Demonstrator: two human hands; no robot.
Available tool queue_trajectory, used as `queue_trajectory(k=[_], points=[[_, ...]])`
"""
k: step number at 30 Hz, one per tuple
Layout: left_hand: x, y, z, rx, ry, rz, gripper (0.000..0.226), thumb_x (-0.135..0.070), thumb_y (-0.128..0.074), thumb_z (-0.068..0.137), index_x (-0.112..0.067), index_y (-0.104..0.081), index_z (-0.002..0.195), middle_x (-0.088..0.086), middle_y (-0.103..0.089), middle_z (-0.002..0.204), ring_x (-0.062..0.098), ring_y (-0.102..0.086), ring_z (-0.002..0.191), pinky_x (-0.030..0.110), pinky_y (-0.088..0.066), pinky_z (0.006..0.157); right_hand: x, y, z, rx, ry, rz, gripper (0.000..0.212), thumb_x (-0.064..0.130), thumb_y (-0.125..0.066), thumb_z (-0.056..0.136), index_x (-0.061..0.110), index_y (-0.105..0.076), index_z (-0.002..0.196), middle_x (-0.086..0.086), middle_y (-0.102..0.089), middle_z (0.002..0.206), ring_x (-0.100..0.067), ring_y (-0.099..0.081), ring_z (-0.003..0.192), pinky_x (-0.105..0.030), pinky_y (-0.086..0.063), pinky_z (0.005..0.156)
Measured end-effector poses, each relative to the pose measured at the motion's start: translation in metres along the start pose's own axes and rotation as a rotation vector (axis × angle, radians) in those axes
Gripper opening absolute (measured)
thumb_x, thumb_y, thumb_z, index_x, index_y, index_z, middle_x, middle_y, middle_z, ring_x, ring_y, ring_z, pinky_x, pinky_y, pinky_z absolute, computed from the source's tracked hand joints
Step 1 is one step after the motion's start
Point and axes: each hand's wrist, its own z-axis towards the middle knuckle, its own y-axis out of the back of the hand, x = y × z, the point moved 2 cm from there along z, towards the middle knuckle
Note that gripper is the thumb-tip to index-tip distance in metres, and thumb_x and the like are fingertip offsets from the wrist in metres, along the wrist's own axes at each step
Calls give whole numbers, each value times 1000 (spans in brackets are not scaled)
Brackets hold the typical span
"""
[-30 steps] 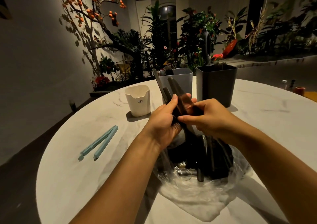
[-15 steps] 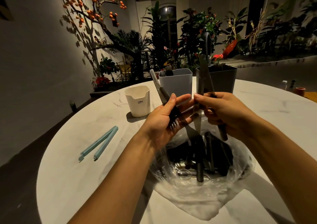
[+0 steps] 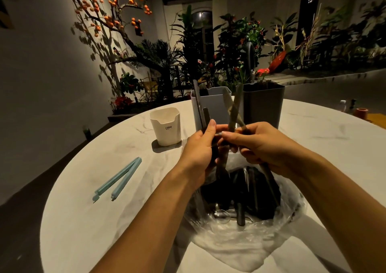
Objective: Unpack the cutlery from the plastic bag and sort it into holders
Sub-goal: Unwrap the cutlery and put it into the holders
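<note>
The left hand (image 3: 199, 147) has its fingers curled round a small bunch of dark-handled cutlery (image 3: 201, 113), thumb laid up along the handles; two pieces seem to stand in that grip, a thin blade-like one and a shorter dark one, though the dim light makes the count unsure. The right hand (image 3: 263, 145) clenches two long pieces (image 3: 234, 113) that cross each other above the knuckles, their lower ends running down past the palm toward the bag. The two hands nearly touch at the fingertips, held above the open mouth of one clear plastic bag (image 3: 240, 245), which lies crumpled on the white round table (image 3: 83, 220). Inside the bag lies the remaining cutlery (image 3: 240, 189), a dark heap with a few handles and some bright metal showing; its number cannot be counted.

Three holders stand beyond the hands: one cream holder (image 3: 166, 128) to the left, one light grey holder (image 3: 213, 107) in the middle with an item standing in it, and one dark grey holder (image 3: 263, 103) to the right, the two grey ones just beside each other. One pale blue bag clip (image 3: 117, 180) lies open on the table, well apart to the left.
</note>
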Motion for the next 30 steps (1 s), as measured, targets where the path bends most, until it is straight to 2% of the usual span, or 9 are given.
queue_trajectory(k=[3,8,13,15,19,21,23,26,30], points=[[-1,-5,-2,43,13,-75,41,-47,-46,102,-19,-75,97,8,-71,79,17,-62,69,31,-45,68,-1,-3,0,50,-27,-7,42,37,-71,72,-1,-71,91,-6,-63,65,-9,-44,45,-19,-33,43],[-3,-4,-4,104,46,-165,34,-38,-60,96,-16,-79,79,8,-70,77,15,-62,62,26,-49,64,-1,-2,1,86,-79,12,37,33,-71,70,1,-69,87,-7,-62,63,-11,-41,45,-18,-34,42],[-4,-2,-4,-42,9,-32,30,-41,-59,97,-18,-76,102,6,-73,89,16,-61,81,26,-47,69,0,-3,3,40,-45,42,40,47,-69,76,8,-69,81,-1,-56,61,-8,-37,45,-19,-29,42],[-5,-2,-4,-75,-24,-38,26,-38,-58,98,-19,-76,97,0,-70,79,13,-55,72,22,-43,61,0,0,6,-45,-46,122,44,55,-56,90,13,-67,80,2,-51,62,-7,-35,45,-20,-25,44],[-5,0,-3,-96,-66,-58,27,-31,-55,101,-11,-74,102,-12,-50,47,2,-39,41,14,-34,42,-1,11,8,-188,-32,329,44,39,-34,105,6,-63,102,-2,-50,70,-9,-35,48,-22,-25,44],[-4,-1,-3,-85,-61,-57,28,-30,-56,101,-9,-74,104,-12,-55,48,1,-48,41,14,-38,43,-2,10,8,-166,-13,331,43,33,-32,106,5,-65,102,-2,-50,71,-9,-36,50,-21,-26,45],[-5,-1,-3,-95,-51,-42,25,-32,-59,99,-13,-75,95,-13,-58,51,-1,-54,45,14,-43,45,-1,8,8,-175,62,214,38,26,-36,106,10,-69,98,0,-50,74,-8,-39,54,-21,-29,48],[-3,3,2,-118,-10,-62,25,-32,-66,95,-16,-76,78,-1,-54,59,11,-48,50,19,-39,45,5,8,5,-224,381,-192,30,7,-49,100,27,-70,100,11,-53,81,0,-49,66,-15,-41,57],[3,7,9,-70,68,-50,24,-31,-65,93,-13,-78,86,-4,-58,63,10,-43,53,21,-34,46,0,0,4,-165,593,-524,48,-2,-66,86,37,-60,112,12,-44,98,9,-48,89,-9,-45,79]])
